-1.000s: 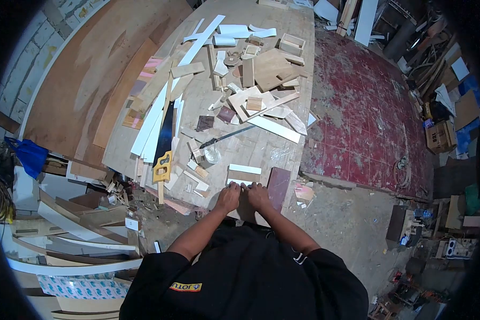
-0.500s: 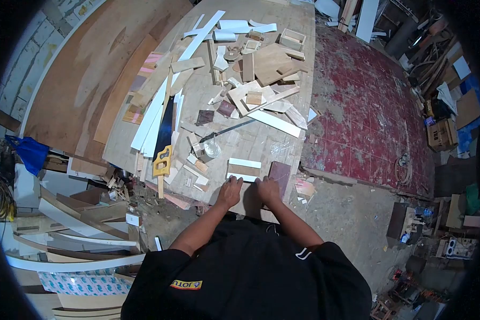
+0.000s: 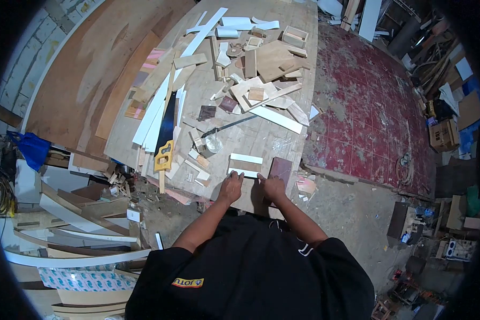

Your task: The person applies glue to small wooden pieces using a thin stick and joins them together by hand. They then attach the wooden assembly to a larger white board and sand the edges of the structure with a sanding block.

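A small wooden piece (image 3: pixel 246 166) with a white strip along its far side and another along its near side lies flat at the near end of the workbench. My left hand (image 3: pixel 231 188) is at the left part of the near white strip (image 3: pixel 244 173), fingertips gripping its edge. At that strip's right end is my right hand (image 3: pixel 272 188), its index finger stretched to the corner and the other fingers curled. Just beyond my right hand lies a dark reddish-brown block (image 3: pixel 280 169). Both thumbs are hard to make out.
A handsaw with a yellow handle (image 3: pixel 164 156) lies to the left beside long white strips (image 3: pixel 153 120). Near it are a clear round container (image 3: pixel 213 144) and several offcuts. Wood scraps (image 3: pixel 272 63) pile up farther back. Red tiled floor (image 3: pixel 360 106) borders the bench's right edge.
The view has shifted slightly, so everything sits a little higher in the picture. Both hands keep the same place at the wooden piece's near edge.
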`<state>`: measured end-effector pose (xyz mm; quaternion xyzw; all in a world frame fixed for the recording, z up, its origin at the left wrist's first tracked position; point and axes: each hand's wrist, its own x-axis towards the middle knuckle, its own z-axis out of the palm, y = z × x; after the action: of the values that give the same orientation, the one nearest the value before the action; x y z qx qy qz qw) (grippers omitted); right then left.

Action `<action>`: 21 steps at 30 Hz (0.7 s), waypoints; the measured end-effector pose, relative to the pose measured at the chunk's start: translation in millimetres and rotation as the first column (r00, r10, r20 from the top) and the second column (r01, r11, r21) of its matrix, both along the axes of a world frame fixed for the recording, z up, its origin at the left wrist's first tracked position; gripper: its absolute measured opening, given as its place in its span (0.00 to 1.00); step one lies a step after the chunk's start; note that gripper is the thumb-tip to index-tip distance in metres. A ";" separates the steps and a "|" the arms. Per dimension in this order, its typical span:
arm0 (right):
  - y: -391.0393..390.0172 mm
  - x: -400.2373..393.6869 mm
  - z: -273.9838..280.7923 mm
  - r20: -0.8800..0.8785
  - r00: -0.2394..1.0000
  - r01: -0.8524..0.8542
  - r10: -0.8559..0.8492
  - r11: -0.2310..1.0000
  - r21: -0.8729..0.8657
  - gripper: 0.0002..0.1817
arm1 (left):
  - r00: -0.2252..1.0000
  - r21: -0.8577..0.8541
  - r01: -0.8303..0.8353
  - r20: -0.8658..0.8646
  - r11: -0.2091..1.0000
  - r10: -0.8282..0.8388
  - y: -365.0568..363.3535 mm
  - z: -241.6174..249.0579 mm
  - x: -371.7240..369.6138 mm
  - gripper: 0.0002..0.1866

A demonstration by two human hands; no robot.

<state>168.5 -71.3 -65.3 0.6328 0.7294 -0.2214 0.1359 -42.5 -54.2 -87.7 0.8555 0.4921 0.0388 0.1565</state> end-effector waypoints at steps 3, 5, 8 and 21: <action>6.8 -5.0 -6.8 0.009 1.000 0.029 -0.030 0.999 0.013 0.26 | 1.000 0.043 0.002 0.023 0.999 -0.003 -0.1 -0.5 1.3 0.25; 13.2 -20.7 -4.2 -0.057 0.998 0.015 -0.010 0.996 0.083 0.24 | 1.000 0.059 -0.007 0.030 0.998 0.005 0.1 0.7 4.2 0.24; 8.5 -33.9 -15.8 -0.068 0.994 -0.065 0.083 0.969 0.237 0.23 | 0.999 0.036 -0.031 0.031 0.999 0.030 2.3 6.4 7.0 0.26; 14.8 -11.4 -6.2 -0.021 0.993 -0.110 0.112 0.991 0.075 0.20 | 0.988 0.175 -0.156 0.043 0.972 0.151 1.9 -12.7 -10.8 0.19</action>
<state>157.1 -56.4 -71.5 0.5930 0.7728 -0.1945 0.1153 -53.2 -52.3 -100.4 0.8248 0.5490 0.1072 0.0830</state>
